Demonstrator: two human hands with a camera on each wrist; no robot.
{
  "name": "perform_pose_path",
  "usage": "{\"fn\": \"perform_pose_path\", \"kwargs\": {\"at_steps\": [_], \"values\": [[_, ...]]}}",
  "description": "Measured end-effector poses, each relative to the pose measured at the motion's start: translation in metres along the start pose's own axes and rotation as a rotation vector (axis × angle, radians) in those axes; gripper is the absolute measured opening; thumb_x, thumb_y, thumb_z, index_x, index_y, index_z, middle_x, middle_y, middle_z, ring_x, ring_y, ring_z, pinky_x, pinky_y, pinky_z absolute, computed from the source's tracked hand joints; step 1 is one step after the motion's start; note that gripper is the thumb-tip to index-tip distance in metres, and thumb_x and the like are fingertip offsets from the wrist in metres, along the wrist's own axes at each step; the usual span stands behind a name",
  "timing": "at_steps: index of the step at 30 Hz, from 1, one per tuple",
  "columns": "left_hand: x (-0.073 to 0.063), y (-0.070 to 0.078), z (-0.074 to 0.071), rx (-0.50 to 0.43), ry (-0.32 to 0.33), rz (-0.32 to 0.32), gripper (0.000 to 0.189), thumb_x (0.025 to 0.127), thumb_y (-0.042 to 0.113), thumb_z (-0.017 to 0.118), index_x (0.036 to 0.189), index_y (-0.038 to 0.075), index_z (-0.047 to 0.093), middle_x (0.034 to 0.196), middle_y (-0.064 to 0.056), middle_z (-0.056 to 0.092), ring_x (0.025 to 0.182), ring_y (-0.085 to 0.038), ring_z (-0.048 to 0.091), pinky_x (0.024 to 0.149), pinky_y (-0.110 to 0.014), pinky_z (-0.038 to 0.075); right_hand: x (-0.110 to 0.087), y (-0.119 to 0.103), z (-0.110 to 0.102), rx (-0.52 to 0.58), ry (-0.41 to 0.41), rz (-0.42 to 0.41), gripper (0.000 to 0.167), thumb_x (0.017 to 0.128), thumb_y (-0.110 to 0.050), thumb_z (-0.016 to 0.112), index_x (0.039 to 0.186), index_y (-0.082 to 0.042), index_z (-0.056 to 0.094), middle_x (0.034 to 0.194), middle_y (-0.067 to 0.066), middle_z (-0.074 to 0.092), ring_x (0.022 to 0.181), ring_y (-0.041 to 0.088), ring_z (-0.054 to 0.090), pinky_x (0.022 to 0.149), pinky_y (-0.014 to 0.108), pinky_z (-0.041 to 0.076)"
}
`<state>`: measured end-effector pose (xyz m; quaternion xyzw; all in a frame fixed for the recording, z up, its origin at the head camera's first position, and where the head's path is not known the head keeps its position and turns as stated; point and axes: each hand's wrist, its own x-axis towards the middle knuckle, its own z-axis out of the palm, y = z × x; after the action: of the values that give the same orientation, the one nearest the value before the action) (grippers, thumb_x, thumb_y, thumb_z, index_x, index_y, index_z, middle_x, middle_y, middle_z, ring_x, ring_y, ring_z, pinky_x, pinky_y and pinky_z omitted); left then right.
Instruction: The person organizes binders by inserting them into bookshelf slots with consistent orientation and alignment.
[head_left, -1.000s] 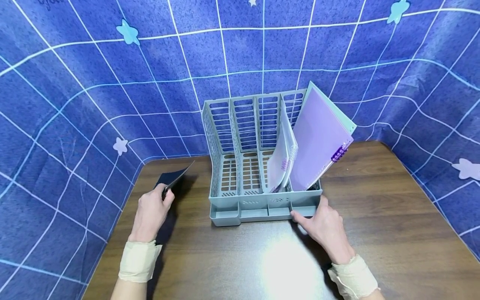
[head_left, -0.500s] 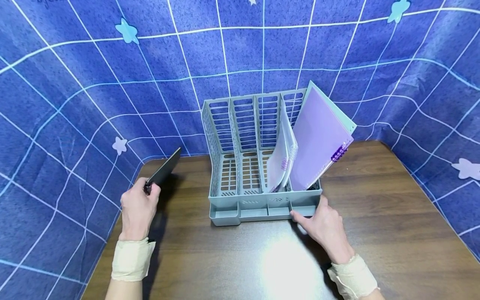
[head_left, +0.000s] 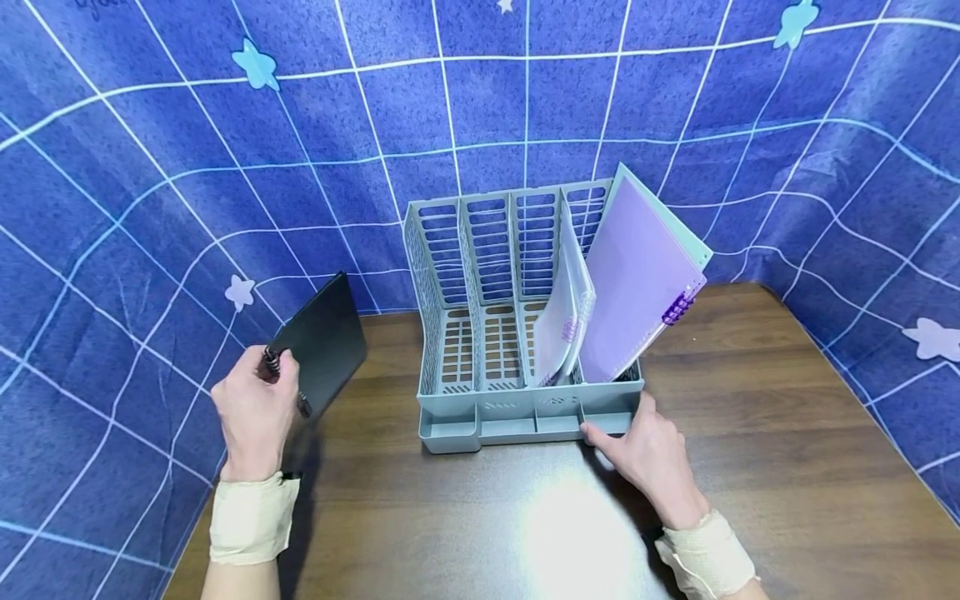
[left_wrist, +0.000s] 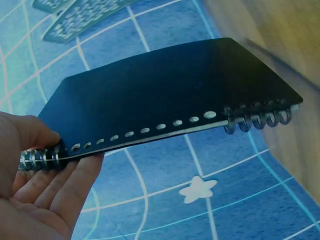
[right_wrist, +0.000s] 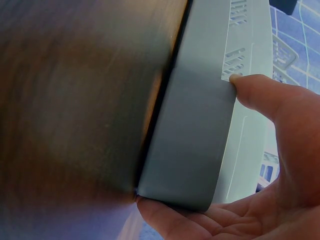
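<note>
My left hand point(head_left: 253, 408) pinches a black ring-bound notebook point(head_left: 324, 342) by its bound edge, thumb on the cover and fingers beneath. In the left wrist view the notebook point(left_wrist: 150, 95) shows a row of punched holes between two groups of rings. It is raised, tilted, at the table's left side. A grey-green file rack point(head_left: 450, 406) with upright compartments stands at the back middle. My right hand point(head_left: 654, 454) grips its front right corner; in the right wrist view the thumb lies on the front tray's point(right_wrist: 187, 135) rim and the fingers bend round its end.
A purple notebook point(head_left: 637, 267) and a mint-green one point(head_left: 686, 237) behind it lean right in the rack's rightmost compartment. Beside them stands a clear-covered notebook point(head_left: 558, 321). Blue gridded cloth point(head_left: 480, 100) borders the wooden table point(head_left: 750, 417) at back and sides.
My left hand has drawn left and slightly toward me with the black notebook, turning it so its broad cover faces the head camera. The right hand and the rack stay as they were.
</note>
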<state>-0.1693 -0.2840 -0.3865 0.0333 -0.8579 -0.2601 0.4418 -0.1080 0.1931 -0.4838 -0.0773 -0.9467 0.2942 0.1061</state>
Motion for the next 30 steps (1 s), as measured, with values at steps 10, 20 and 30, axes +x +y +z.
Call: {"fn": "perform_pose_path", "kwargs": {"at_steps": [10, 20, 30], "values": [[0.012, 0.02, -0.009, -0.054, 0.088, -0.018, 0.012, 0.089, 0.015, 0.075, 0.085, 0.004, 0.074, 0.07, -0.012, 0.072, 0.061, 0.019, 0.044, 0.061, -0.017, 0.036, 0.0, -0.001, -0.003, -0.002, -0.022, 0.02, 0.095, 0.076, -0.062, 0.083, 0.122, 0.013, 0.048, 0.073, 0.029, 0.064, 0.068, 0.053, 0.066, 0.058, 0.059, 0.053], [0.023, 0.05, -0.023, -0.154, 0.182, -0.008, 0.017, 0.09, 0.015, 0.068, 0.086, 0.0, 0.075, 0.072, -0.017, 0.075, 0.063, 0.019, 0.054, 0.064, -0.007, 0.04, -0.001, 0.0, -0.001, -0.006, -0.025, 0.012, 0.097, 0.076, -0.062, 0.083, 0.124, 0.014, 0.047, 0.074, 0.029, 0.064, 0.068, 0.053, 0.067, 0.059, 0.059, 0.053], [0.035, 0.089, -0.031, -0.221, 0.27, -0.064, 0.013, 0.089, 0.014, 0.072, 0.086, 0.003, 0.077, 0.07, -0.004, 0.075, 0.06, 0.011, 0.058, 0.064, -0.009, 0.044, 0.0, 0.0, -0.002, -0.008, -0.03, 0.015, 0.099, 0.076, -0.064, 0.082, 0.125, 0.015, 0.047, 0.074, 0.029, 0.064, 0.068, 0.052, 0.067, 0.058, 0.059, 0.054]]}}
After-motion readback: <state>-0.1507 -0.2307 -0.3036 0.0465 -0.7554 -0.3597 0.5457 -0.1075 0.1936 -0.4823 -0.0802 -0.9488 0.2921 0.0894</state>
